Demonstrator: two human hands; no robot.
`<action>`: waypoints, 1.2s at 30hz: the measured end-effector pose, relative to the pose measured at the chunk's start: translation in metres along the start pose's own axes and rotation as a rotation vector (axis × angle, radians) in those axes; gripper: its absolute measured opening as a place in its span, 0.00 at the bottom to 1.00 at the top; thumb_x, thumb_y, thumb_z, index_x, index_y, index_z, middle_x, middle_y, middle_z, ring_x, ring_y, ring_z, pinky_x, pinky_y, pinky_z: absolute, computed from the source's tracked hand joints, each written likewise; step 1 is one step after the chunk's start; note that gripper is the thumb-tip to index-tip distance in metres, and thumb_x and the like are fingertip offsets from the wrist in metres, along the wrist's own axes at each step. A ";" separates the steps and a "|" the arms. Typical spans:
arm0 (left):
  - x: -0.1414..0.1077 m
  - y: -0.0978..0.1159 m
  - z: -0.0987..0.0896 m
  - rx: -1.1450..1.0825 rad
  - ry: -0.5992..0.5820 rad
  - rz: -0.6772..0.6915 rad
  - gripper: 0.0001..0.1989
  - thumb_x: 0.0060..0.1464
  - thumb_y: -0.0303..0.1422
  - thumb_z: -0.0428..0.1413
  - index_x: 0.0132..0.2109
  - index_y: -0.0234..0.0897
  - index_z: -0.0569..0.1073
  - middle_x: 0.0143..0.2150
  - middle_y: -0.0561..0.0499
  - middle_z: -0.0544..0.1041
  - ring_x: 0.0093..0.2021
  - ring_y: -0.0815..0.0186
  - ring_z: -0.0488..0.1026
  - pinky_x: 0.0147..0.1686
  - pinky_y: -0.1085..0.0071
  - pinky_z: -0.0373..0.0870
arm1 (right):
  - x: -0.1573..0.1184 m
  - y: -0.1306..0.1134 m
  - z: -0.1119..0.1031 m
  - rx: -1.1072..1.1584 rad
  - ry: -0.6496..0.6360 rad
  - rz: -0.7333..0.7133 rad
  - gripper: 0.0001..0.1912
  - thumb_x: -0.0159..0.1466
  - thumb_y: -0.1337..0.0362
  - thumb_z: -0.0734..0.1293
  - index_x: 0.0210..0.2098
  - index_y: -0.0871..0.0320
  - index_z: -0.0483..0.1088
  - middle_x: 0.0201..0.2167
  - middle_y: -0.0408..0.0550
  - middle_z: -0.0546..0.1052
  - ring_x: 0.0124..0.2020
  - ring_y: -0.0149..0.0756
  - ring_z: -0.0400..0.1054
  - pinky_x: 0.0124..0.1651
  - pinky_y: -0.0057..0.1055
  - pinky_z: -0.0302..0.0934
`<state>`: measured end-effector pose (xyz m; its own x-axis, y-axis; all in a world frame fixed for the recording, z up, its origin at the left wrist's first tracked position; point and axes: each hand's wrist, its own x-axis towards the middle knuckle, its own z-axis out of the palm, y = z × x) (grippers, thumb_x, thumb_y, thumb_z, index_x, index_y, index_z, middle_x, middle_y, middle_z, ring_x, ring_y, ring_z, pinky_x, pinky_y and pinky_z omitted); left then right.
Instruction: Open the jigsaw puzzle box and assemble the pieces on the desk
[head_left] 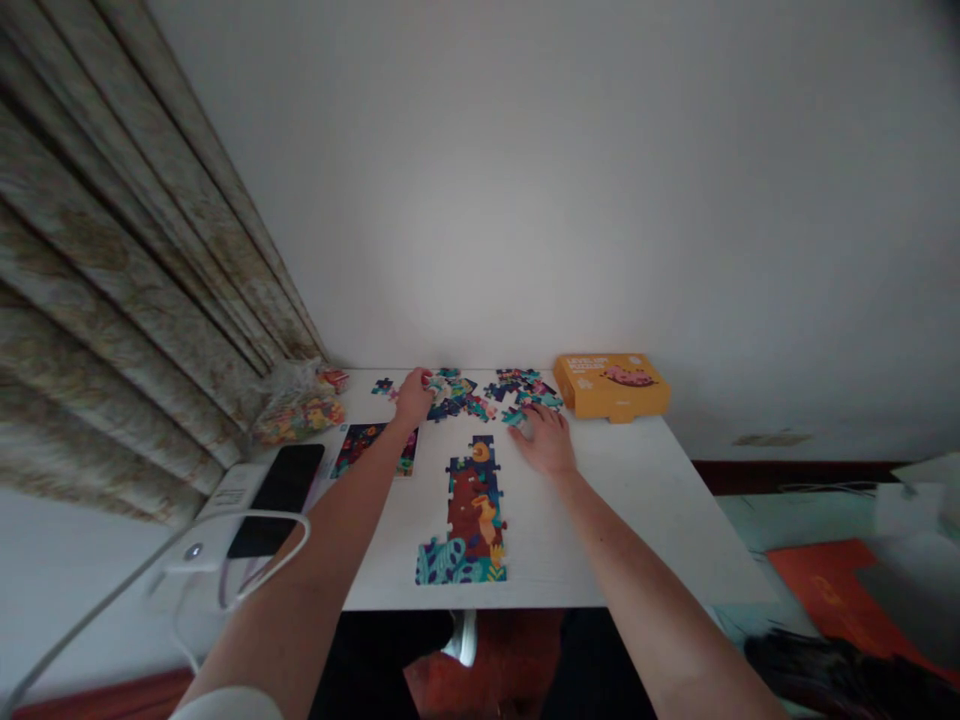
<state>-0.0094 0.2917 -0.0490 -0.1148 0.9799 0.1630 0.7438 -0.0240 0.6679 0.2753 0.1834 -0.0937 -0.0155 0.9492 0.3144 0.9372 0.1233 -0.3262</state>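
Our left hand (pixel 414 397) curls among loose jigsaw pieces (pixel 457 397), pinching or not we cannot tell; our right hand (pixel 544 441) lies spread, touching a teal piece (pixel 514 417). A part-built puzzle (pixel 474 510) sits between them on the surface (pixel 637 500), an orange box (pixel 611 388) beyond.

Loose jigsaw pieces (pixel 457 395) behind assembled section (pixel 472 520), puzzle box (pixel 611 387) at right

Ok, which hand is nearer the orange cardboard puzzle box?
Right. The right hand sits just front-left of the orange cardboard puzzle box, not touching it; the left hand is much farther left.
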 end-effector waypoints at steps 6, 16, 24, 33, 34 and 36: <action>-0.038 0.009 0.008 -0.465 0.102 -0.101 0.17 0.47 0.25 0.62 0.47 0.37 0.77 0.41 0.50 0.79 0.35 0.65 0.77 0.42 0.67 0.74 | 0.001 0.003 0.002 0.017 0.030 -0.008 0.23 0.70 0.50 0.64 0.58 0.56 0.72 0.61 0.57 0.73 0.62 0.50 0.64 0.66 0.48 0.51; -0.151 0.013 0.011 -0.626 -0.040 -0.141 0.15 0.51 0.32 0.64 0.47 0.38 0.79 0.46 0.48 0.82 0.38 0.64 0.80 0.43 0.67 0.76 | 0.000 0.005 -0.004 0.125 0.092 0.030 0.20 0.69 0.53 0.65 0.53 0.58 0.75 0.55 0.58 0.76 0.58 0.52 0.66 0.61 0.47 0.56; -0.195 0.027 0.006 -0.602 -0.173 -0.151 0.12 0.52 0.30 0.62 0.45 0.40 0.81 0.35 0.52 0.83 0.34 0.65 0.79 0.34 0.72 0.74 | -0.030 0.013 -0.011 0.768 0.101 0.349 0.30 0.62 0.40 0.66 0.48 0.59 0.75 0.31 0.48 0.78 0.33 0.41 0.71 0.40 0.36 0.64; -0.224 0.053 0.031 -0.710 -0.343 -0.045 0.11 0.52 0.29 0.63 0.44 0.37 0.81 0.37 0.49 0.83 0.35 0.64 0.80 0.36 0.71 0.77 | -0.111 -0.026 -0.044 1.077 -0.308 0.175 0.29 0.59 0.48 0.72 0.55 0.57 0.75 0.29 0.43 0.79 0.32 0.36 0.72 0.41 0.34 0.64; -0.226 0.055 0.032 -0.699 -0.354 -0.028 0.11 0.52 0.28 0.63 0.45 0.37 0.81 0.38 0.49 0.83 0.36 0.64 0.80 0.37 0.71 0.77 | -0.112 -0.027 -0.046 1.068 -0.310 0.166 0.27 0.59 0.48 0.72 0.52 0.58 0.76 0.28 0.42 0.78 0.31 0.36 0.71 0.40 0.34 0.64; -0.228 0.057 0.031 -0.643 -0.337 0.018 0.12 0.55 0.27 0.61 0.47 0.39 0.80 0.43 0.48 0.83 0.39 0.64 0.81 0.41 0.69 0.78 | -0.111 -0.027 -0.046 1.062 -0.297 0.168 0.25 0.59 0.47 0.72 0.47 0.58 0.78 0.27 0.43 0.78 0.30 0.36 0.70 0.39 0.34 0.64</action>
<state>0.0797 0.0732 -0.0708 0.1801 0.9835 0.0146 0.1972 -0.0507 0.9791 0.2678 0.0613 -0.0793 -0.1327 0.9910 0.0151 0.1640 0.0369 -0.9858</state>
